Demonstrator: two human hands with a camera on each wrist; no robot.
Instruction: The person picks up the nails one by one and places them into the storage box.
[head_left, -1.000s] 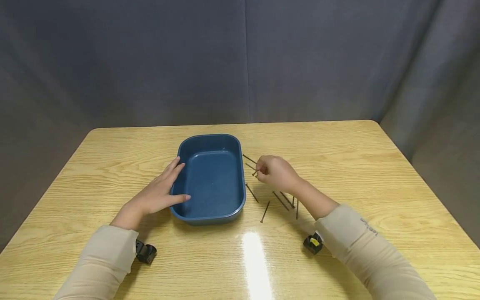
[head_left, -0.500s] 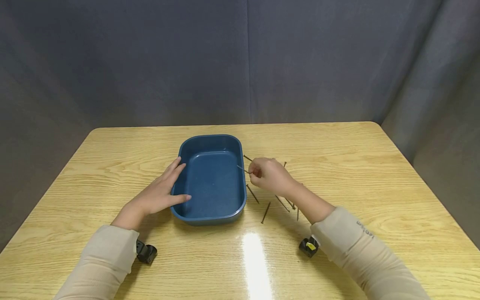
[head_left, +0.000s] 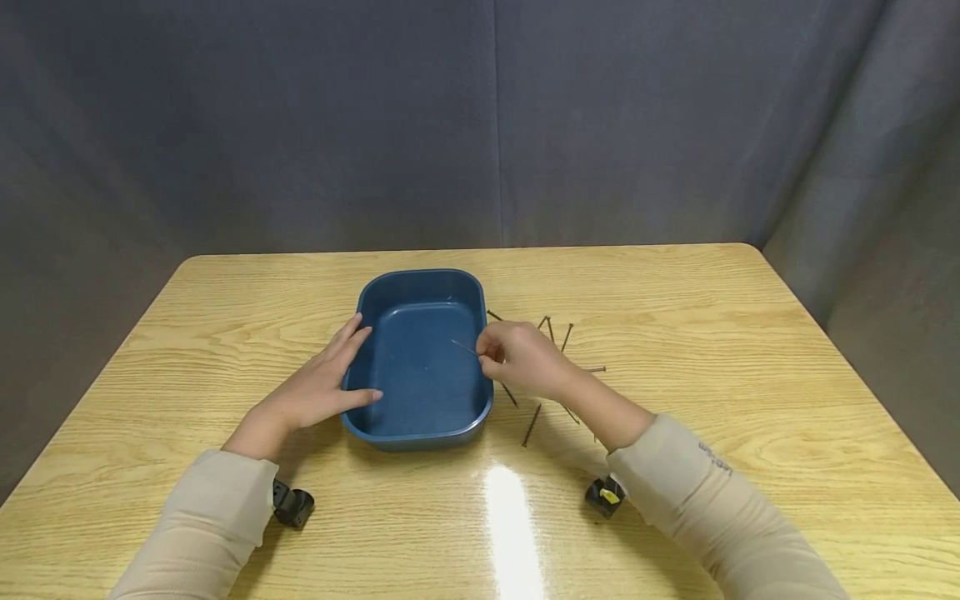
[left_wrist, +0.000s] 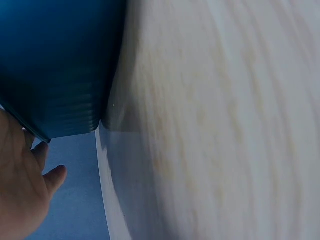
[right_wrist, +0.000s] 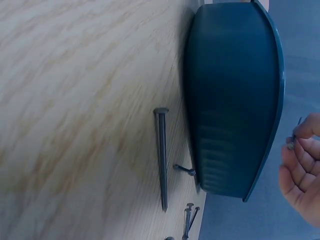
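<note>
A blue plastic tub [head_left: 427, 358] stands on the table, its inside bare in the head view. My left hand [head_left: 318, 387] rests on the tub's left rim, fingers spread and straight. Between thumb and forefinger my right hand [head_left: 525, 358] pinches a nail [head_left: 465, 347], held over the tub's right rim with its point out over the inside. The right wrist view shows the head end of that nail [right_wrist: 291, 145] at the fingertips, above the tub's rim. Several more nails lie on the table right of the tub, among them one nail [head_left: 532, 425] near the front; my right hand and forearm cover some.
The wooden table [head_left: 247, 333] has rounded back corners, with a grey curtain [head_left: 337, 125] hanging behind it. Close to the tub's wall lies a large-looking nail [right_wrist: 162, 157] in the right wrist view. A bright light reflection [head_left: 512, 525] shows near the front.
My right hand has picked up a nail from beside the tub and moved left with it to the tub's right rim. The left hand has stayed in place.
</note>
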